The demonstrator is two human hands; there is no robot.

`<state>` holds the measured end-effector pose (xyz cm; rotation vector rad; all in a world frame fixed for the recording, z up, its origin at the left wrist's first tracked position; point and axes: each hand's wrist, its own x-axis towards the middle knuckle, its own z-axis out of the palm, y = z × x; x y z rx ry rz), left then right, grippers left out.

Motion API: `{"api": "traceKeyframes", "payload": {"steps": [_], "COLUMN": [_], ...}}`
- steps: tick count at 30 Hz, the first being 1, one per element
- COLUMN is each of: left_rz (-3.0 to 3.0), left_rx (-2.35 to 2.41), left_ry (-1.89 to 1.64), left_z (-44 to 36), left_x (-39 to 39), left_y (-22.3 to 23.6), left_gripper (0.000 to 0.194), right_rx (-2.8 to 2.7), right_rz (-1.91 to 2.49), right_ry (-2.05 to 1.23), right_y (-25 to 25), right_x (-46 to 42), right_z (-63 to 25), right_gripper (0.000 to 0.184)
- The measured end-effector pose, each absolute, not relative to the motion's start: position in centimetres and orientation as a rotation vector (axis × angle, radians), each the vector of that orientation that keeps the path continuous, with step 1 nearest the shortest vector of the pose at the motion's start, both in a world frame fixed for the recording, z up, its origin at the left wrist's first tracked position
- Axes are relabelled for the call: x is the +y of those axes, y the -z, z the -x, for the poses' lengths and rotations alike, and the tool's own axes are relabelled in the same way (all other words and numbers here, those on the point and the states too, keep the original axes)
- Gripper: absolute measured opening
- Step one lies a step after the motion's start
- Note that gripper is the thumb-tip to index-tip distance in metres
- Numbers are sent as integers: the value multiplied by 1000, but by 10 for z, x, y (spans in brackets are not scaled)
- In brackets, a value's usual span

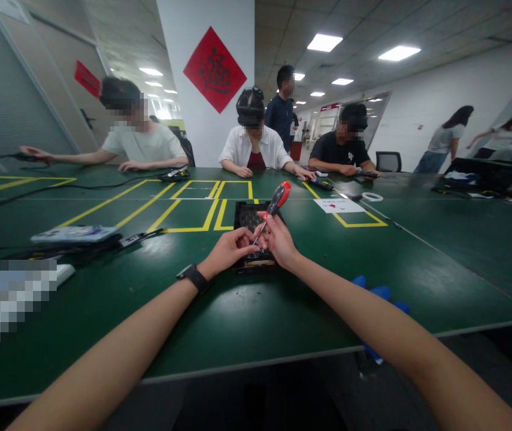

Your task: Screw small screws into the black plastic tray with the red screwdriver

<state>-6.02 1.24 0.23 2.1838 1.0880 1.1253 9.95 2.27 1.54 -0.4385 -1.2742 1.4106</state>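
Observation:
My right hand (279,240) is closed around a screwdriver (279,199) with a red and black handle, which tilts up and to the right. Its thin metal shaft slants down toward the fingertips of my left hand (229,251). Those fingers are pinched together by the tip; whatever they hold, if anything, is too small to make out. Both hands are over a black open case or tray (247,216) on the green table. Small parts seem to lie inside it, partly covered by my hands. A dark watch is on my left wrist.
Yellow tape (184,229) marks rectangles on the green table (184,335). To the left lie a stack of flat boxes (76,234) and cables. A paper sheet (339,206) and a white tape roll (372,196) are at right. Blue objects (380,292) lie behind my right forearm. Several people sit opposite.

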Motion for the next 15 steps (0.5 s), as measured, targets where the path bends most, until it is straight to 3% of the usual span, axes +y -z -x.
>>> {"api": "traceKeyframes", "payload": {"steps": [15], "left_rz": [-2143], "left_rx": [970], "left_ry": [-996], "left_z": [63], "left_x": [21], "left_y": [2], "left_gripper": [32], "right_rx": [-1310], "right_rz": [457], "right_ry": [-1420], "right_y": [-12], "right_x": [24], "right_z": [-100], "right_gripper": [31]}}
